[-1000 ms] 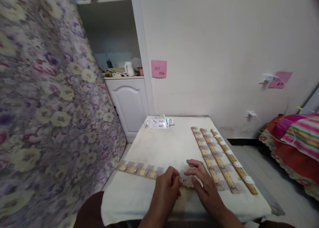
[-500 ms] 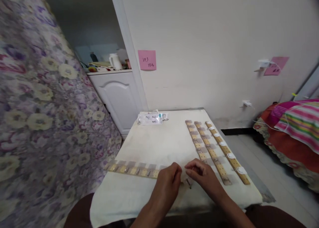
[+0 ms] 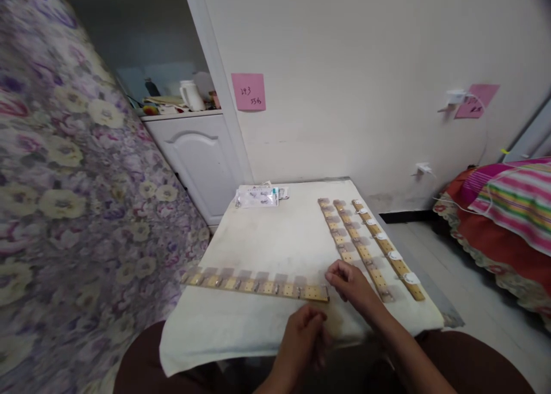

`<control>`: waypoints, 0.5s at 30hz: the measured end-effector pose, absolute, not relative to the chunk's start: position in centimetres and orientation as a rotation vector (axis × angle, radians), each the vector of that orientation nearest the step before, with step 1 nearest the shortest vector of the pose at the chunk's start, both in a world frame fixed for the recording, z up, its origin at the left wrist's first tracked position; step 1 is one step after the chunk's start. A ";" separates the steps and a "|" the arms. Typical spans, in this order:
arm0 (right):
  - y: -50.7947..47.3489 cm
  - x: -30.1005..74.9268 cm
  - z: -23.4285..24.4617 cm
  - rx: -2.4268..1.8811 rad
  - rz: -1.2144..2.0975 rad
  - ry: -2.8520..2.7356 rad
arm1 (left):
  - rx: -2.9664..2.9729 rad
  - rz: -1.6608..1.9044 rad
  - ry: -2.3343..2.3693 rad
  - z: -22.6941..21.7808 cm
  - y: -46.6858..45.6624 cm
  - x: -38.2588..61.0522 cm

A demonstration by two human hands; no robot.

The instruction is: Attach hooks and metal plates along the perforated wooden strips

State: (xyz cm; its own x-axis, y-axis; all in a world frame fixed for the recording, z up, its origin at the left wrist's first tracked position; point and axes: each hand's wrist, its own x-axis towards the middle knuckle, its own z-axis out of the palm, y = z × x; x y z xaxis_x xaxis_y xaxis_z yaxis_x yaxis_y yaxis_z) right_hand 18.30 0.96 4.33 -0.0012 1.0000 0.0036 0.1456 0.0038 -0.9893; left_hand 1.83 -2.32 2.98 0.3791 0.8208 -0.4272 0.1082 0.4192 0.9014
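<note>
A light wooden strip (image 3: 267,288) lies across the near part of the table, with holes, small metal pieces and translucent grey tabs along it. Just right of its right end, my right hand (image 3: 350,284) is closed, thumb and fingertips pinched; whatever is between them is too small to make out. My left hand (image 3: 303,335) hovers below that end near the table's front edge, fingers curled together, their contents hidden. Two similar tabbed strips, a left one (image 3: 334,233) and a middle one (image 3: 365,253), lie beyond my right hand. Beside them, another wooden strip (image 3: 387,248) carries round white pieces.
A pale cloth covers the table (image 3: 267,239). Clear packages (image 3: 257,196) lie at its back left corner. A floral curtain (image 3: 103,210) hangs on the left, a white wall (image 3: 327,95) stands behind, and a bed with a striped cover (image 3: 520,210) is on the right.
My left hand has dropped towards the front edge, uncovering the strip's right end. My hands have moved apart, the right staying close to that end. The view has shifted slightly.
</note>
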 end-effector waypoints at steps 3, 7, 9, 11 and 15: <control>1.3 17.9 3.4 -1.345 1.074 -1.390 | 0.852 0.642 1.108 1.5 -2.5 3.0; 1.9 17.6 2.1 -1.428 0.968 -1.475 | 0.671 0.722 1.115 1.0 -1.9 3.9; 2.1 17.6 1.5 -1.465 0.946 -1.491 | 0.626 0.755 1.109 0.9 -1.7 4.2; 2.3 17.6 1.0 -1.491 0.933 -1.499 | 0.585 0.774 1.111 0.7 -1.6 4.4; 2.1 17.4 0.4 -1.561 0.861 -1.528 | 0.527 0.781 1.136 0.4 -1.5 4.6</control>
